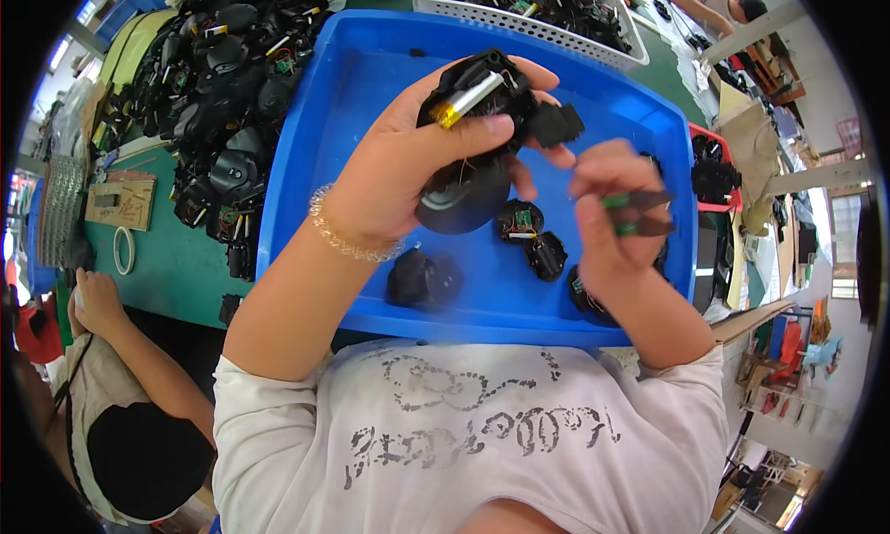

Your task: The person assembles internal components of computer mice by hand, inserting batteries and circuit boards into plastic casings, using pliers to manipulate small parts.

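My left hand (394, 163) is closed around a black plastic device housing (464, 200) above the blue tray (366, 70). A silver battery (477, 98) with yellow tape at one end lies on the housing, under my thumb. Past the fingers, a black block-shaped part (556, 123) sticks out to the right. Just right of it, my right hand (607, 233) is closed on pliers (640, 203) with green and dark handles; motion blurs the fingers, and the tool's tip cannot be made out. Below the hands, opened round black units (519, 221) with green circuit boards lie in the tray.
A large heap of black housings (232, 80) covers the table at left. Beyond the tray stands a white perforated basket (556, 24) of similar parts; a red bin (714, 172) is at right. Co-workers (139, 441) sit at near left and far right.
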Demonstrator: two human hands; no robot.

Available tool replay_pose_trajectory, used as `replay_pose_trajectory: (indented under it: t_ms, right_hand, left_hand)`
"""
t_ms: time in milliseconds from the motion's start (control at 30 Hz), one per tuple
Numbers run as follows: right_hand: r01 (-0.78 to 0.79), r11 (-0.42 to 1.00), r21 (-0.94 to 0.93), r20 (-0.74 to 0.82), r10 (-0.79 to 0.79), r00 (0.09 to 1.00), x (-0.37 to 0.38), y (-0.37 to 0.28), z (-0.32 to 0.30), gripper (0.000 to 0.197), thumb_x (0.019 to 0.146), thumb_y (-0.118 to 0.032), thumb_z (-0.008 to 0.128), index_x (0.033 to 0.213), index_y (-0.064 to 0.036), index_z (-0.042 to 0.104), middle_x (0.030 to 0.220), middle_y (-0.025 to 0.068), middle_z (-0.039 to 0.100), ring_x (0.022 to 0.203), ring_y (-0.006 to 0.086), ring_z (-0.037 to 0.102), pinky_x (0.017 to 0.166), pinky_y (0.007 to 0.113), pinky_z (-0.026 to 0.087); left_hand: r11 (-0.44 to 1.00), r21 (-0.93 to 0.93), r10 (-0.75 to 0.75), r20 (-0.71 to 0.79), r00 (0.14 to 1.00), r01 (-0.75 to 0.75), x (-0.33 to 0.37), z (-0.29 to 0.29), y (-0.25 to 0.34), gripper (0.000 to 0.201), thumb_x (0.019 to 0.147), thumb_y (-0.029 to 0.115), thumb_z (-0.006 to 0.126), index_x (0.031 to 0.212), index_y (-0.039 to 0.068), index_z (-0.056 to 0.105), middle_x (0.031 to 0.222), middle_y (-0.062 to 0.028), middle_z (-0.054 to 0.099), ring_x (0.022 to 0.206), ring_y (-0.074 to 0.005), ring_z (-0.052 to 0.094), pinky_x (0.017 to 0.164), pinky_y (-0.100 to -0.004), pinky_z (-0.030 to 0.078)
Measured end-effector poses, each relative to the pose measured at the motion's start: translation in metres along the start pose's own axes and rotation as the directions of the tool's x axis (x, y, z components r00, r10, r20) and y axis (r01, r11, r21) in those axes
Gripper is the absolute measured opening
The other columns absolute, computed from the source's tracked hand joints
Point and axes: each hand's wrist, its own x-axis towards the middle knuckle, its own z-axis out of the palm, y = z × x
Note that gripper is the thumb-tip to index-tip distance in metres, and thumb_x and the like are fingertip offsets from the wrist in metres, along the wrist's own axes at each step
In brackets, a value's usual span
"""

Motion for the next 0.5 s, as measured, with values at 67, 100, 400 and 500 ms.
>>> replay_pose_trajectory:
  t_ms: [67,100,400,500]
  right_hand:
    - [0.065,0.994,-0.093,-0.062,-0.071,0.996,0.017,-0.015,-0.01,0.028,0.077,-0.002,0.066,0.103,0.0015,0.055,0.088,0.009,0.054,0.063,0.0079,0.044,0.051,0.02,0.032]
    - [0.055,0.993,-0.107,-0.118,-0.068,0.991,0.024,-0.019,-0.002,0.029,0.075,-0.001,0.068,0.101,0.0025,0.056,0.087,0.0084,0.054,0.061,0.008,0.043,0.049,0.019,0.031]
    - [0.346,0.874,-0.342,0.33,-0.233,0.915,0.051,-0.031,-0.01,0.033,0.065,-0.006,0.074,0.096,-0.0006,0.062,0.082,0.0099,0.053,0.06,0.0128,0.046,0.049,0.021,0.033]
    - [0.314,0.844,-0.434,0.358,-0.159,0.92,0.045,-0.029,-0.01,0.03,0.066,-0.006,0.073,0.092,-0.0009,0.062,0.081,0.0098,0.054,0.062,0.0154,0.05,0.05,0.023,0.038]
  left_hand:
    - [0.998,0.01,-0.069,0.06,0.996,0.068,-0.002,0.01,-0.001,0.062,0.08,0.012,0.06,0.133,0.007,0.028,0.109,-0.0262,0.054,0.077,-0.0315,0.065,0.055,-0.0323,0.053]
    - [0.996,0.017,-0.09,0.072,0.993,0.089,-0.006,0.004,0.0,0.062,0.08,0.012,0.06,0.133,0.007,0.028,0.109,-0.0262,0.054,0.077,-0.0315,0.065,0.055,-0.0323,0.053]
    - [0.981,0.061,-0.196,0.216,0.957,0.187,-0.009,0.01,-0.011,0.052,0.079,0.0,0.056,0.125,0.006,0.033,0.101,-0.0131,0.055,0.067,-0.0211,0.063,0.058,-0.0298,0.052]
    - [0.966,0.04,-0.258,0.248,0.934,0.256,-0.011,0.013,-0.007,0.04,0.084,-0.002,0.053,0.119,0.006,0.037,0.091,-0.0082,0.055,0.064,-0.0149,0.06,0.058,-0.0268,0.048]
